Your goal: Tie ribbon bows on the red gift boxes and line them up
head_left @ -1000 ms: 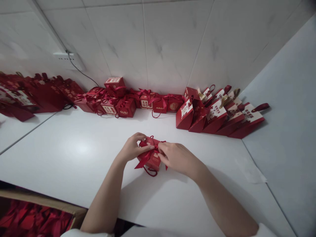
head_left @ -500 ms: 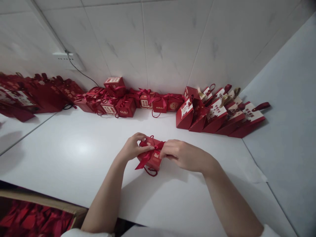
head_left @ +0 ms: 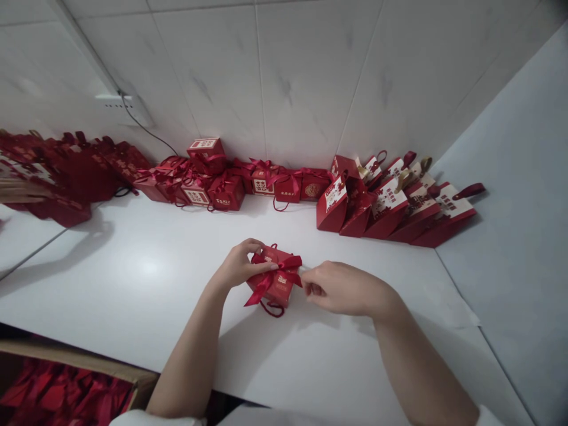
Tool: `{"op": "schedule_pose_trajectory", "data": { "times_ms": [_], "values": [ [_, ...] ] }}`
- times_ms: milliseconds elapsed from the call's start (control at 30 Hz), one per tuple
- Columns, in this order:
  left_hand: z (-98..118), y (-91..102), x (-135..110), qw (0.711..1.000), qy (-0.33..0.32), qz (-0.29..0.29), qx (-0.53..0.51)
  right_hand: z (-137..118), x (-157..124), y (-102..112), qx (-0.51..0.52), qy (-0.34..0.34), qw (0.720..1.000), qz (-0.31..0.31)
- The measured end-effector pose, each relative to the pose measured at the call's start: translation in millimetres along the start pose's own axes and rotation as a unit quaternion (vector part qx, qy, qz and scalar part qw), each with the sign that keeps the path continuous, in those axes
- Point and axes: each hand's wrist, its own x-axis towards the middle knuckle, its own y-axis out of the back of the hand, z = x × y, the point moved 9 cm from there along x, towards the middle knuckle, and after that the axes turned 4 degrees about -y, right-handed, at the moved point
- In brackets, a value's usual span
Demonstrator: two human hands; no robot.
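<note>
A small red gift box (head_left: 280, 291) with gold lettering lies on the white table, a cord loop sticking out at its front and back. Across its top runs a red ribbon (head_left: 265, 284) tied in a bow. My left hand (head_left: 243, 264) grips the box from the left, its thumb pressed on the bow near the knot. At the box's right side, my right hand (head_left: 339, 288) has its fingers closed in a pinch on one ribbon tail.
Several red boxes with bows (head_left: 226, 192) line the wall. Red bags with handles (head_left: 390, 204) stand at right. At far left, another person's hand (head_left: 22, 191) touches a red bag (head_left: 66, 204). A carton (head_left: 89, 358) of red items sits below the table's front edge.
My right hand has moved right and slightly down from the bow, drawing the ribbon tail outward. The left hand stays put. Another person's hand has appeared at far left, by a red bag.
</note>
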Motion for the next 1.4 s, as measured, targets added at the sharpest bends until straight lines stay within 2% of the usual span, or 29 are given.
{"op": "schedule_pose_trajectory", "data": {
  "times_ms": [100, 167, 267, 367, 467, 800, 1000, 1067, 1100, 1133, 1200, 1233, 1300, 1400],
  "values": [
    [1.7, 0.0, 0.3, 1.000, -0.009, 0.002, -0.004, -27.4, -7.5, 19.7, -0.003, 0.070, 0.992, 0.106],
    [1.2, -0.2, 0.8, 1.000, -0.015, 0.005, -0.008, -51.0, -7.4, 22.0, -0.062, 0.126, 0.973, 0.184],
    [-3.9, -1.5, 1.7, 1.000, -0.013, 0.009, -0.022, -84.6, 0.9, 4.3, -0.202, 0.196, 0.918, 0.280],
    [-8.8, -2.0, 2.5, 0.999, -0.008, 0.015, -0.030, -99.0, 13.9, -15.8, -0.286, 0.206, 0.869, 0.348],
    [-7.9, -1.5, 2.8, 1.000, -0.011, 0.017, -0.022, -102.2, 17.5, -25.3, -0.293, 0.229, 0.853, 0.367],
    [2.2, -1.1, 1.8, 0.999, -0.035, 0.010, 0.019, -76.7, 16.1, -21.3, -0.217, 0.223, 0.924, 0.220],
    [3.2, 0.0, 1.2, 0.999, -0.033, 0.017, 0.023, -72.2, 14.7, -12.8, -0.103, 0.178, 0.965, 0.161],
    [4.5, -0.1, 1.0, 0.999, -0.035, 0.016, 0.022, -70.9, 6.1, -12.3, -0.009, 0.178, 0.981, 0.079],
    [5.1, -0.1, 0.8, 0.999, -0.035, 0.015, 0.021, -72.0, -1.1, -14.8, 0.048, 0.191, 0.980, 0.014],
    [5.5, 0.0, 0.6, 0.999, -0.035, 0.015, 0.022, -73.3, -10.3, -18.9, 0.098, 0.208, 0.971, -0.063],
    [6.3, 0.4, -0.1, 0.999, -0.035, 0.012, 0.025, -63.5, -23.4, -18.3, 0.160, 0.190, 0.957, -0.148],
    [6.9, 0.5, -0.6, 0.999, -0.036, 0.009, 0.027, -53.5, -25.3, -14.7, 0.186, 0.165, 0.956, -0.159],
    [8.1, 0.7, -1.6, 0.999, -0.036, 0.002, 0.032, -24.7, -19.8, -6.3, 0.225, 0.091, 0.960, -0.137],
    [9.3, 0.8, -2.9, 0.999, -0.034, -0.007, 0.036, 26.4, 0.1, 8.8, 0.209, -0.034, 0.977, -0.015]
  ]
}}
